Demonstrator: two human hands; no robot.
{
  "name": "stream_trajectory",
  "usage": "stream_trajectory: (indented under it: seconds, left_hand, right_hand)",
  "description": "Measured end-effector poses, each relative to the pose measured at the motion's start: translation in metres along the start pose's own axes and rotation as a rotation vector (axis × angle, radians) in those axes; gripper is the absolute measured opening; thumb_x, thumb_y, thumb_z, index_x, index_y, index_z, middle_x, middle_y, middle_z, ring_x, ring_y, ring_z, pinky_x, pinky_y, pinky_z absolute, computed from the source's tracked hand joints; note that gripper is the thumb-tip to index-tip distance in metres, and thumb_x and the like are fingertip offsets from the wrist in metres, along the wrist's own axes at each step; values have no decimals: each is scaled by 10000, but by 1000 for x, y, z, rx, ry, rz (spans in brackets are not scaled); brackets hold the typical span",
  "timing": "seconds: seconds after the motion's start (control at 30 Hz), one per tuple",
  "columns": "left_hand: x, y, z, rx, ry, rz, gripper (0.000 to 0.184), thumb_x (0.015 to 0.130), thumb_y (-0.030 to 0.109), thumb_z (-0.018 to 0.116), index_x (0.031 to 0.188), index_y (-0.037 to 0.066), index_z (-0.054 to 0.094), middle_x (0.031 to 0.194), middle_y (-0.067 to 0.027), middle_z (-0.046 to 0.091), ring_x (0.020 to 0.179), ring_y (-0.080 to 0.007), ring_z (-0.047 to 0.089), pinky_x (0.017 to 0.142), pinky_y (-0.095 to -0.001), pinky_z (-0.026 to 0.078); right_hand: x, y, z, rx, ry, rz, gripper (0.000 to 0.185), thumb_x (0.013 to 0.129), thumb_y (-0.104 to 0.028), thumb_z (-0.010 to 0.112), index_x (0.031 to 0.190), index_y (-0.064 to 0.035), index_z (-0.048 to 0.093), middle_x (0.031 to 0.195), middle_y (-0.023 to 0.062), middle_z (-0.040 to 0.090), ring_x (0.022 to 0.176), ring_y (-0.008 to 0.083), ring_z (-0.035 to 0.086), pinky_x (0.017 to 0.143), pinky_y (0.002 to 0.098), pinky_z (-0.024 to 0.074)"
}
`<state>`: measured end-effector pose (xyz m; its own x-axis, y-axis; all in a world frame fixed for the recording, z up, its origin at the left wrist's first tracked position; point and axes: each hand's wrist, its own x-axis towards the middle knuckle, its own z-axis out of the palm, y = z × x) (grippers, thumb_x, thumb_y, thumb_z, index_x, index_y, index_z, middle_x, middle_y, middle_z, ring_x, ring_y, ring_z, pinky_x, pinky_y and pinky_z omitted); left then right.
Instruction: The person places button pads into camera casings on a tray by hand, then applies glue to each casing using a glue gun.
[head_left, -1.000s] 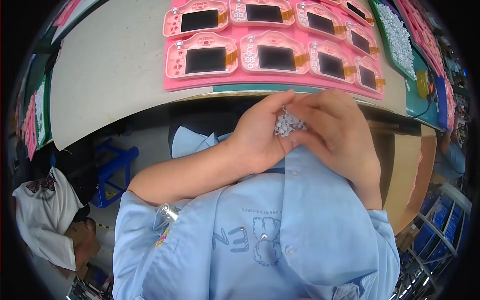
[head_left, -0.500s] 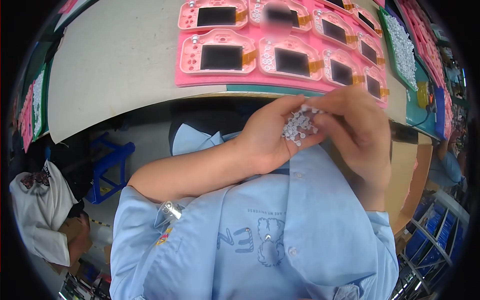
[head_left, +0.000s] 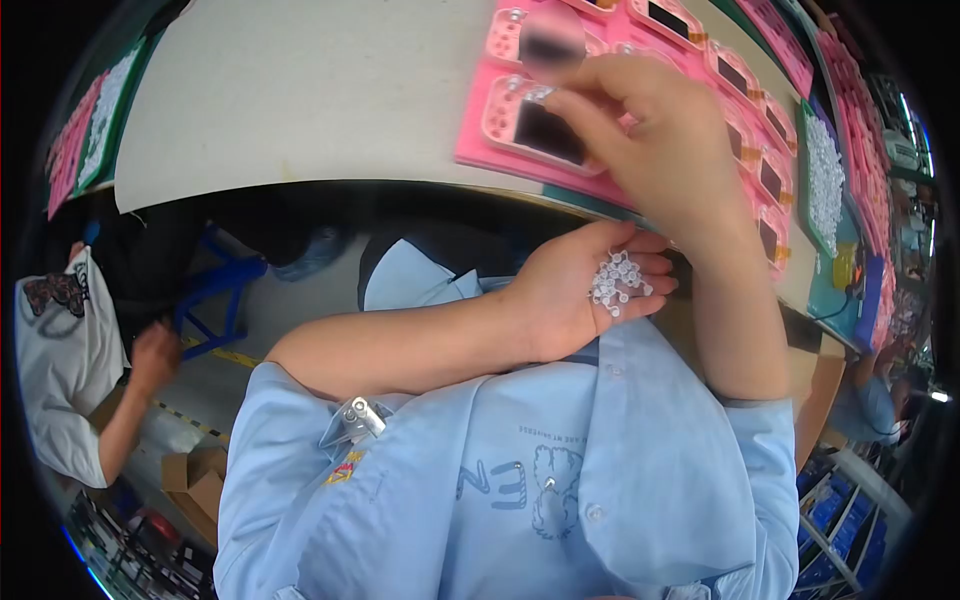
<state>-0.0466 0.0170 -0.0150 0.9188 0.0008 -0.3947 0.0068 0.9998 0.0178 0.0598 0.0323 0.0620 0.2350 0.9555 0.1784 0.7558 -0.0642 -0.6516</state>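
Note:
My left hand point(head_left: 570, 295) lies palm up in front of my shirt, fingers spread, bearing a small heap of clear white plastic pieces point(head_left: 618, 282). My right hand point(head_left: 650, 130) is over the pink mat point(head_left: 475, 145), thumb and forefinger pinched at the upper edge of the nearest left pink shell point(head_left: 495, 120). Whitish bits show at those fingertips, apparently a small clear piece, partly hidden. This shell has a dark screen point(head_left: 548, 135). Behind it, another shell point(head_left: 505, 40) is partly blurred. Other pink shells with screens and orange ribbons stand to the right, some behind my hand.
A green tray of white pieces point(head_left: 824, 185) stands at the right, beside yellow tape point(head_left: 845, 265). Another such tray point(head_left: 108, 115) is at the far left. A person in a white top point(head_left: 60, 370) sits at the left near a blue stool point(head_left: 215, 300).
My right hand has moved from the heap in my left palm up and left to the nearest shell. My left palm is now more uncovered. The view has shifted, placing the mat further right.

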Motion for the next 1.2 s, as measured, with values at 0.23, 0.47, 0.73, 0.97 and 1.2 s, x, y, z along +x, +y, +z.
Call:
stream_trajectory:
  seconds: [0.23,0.47,0.73,0.97,1.2]
  left_hand:
    - [-3,3,-5,-32,-62,11,273,956,275,419,1043,62,566,988,-83,612,939,-227,599,853,-378,479]
    - [-4,5,-3,-73,-41,-9,282,964,270,412,1131,73,523,1079,-74,595,1000,-206,582,906,-412,463]
    - [-3,4,-5,-63,-43,0,291,961,282,422,1152,82,515,1110,-70,591,1023,-200,577,915,-409,459]
    - [-3,4,-5,-72,-26,4,301,964,270,417,1179,76,498,1143,-78,571,1049,-214,565,928,-417,455]
    - [-6,3,-1,-82,-57,74,323,962,252,415,1220,66,471,1221,-92,522,1136,-234,512,974,-439,423]
  right_hand:
    - [11,12,19,-273,124,-394,122,790,-144,636,779,-23,644,683,113,601,697,290,583,619,400,471]
    - [8,3,22,-296,138,-397,115,778,-146,652,761,-35,626,671,101,592,692,287,581,617,398,476]
    - [8,5,27,-286,179,-386,109,780,-148,662,770,-44,632,681,93,599,694,283,585,626,390,484]
    - [9,0,28,-258,122,-322,132,786,-150,655,759,-22,633,700,114,600,716,299,585,650,395,483]
    - [4,-3,27,-229,-7,-291,161,787,-120,635,721,22,597,695,161,570,709,339,558,643,423,461]
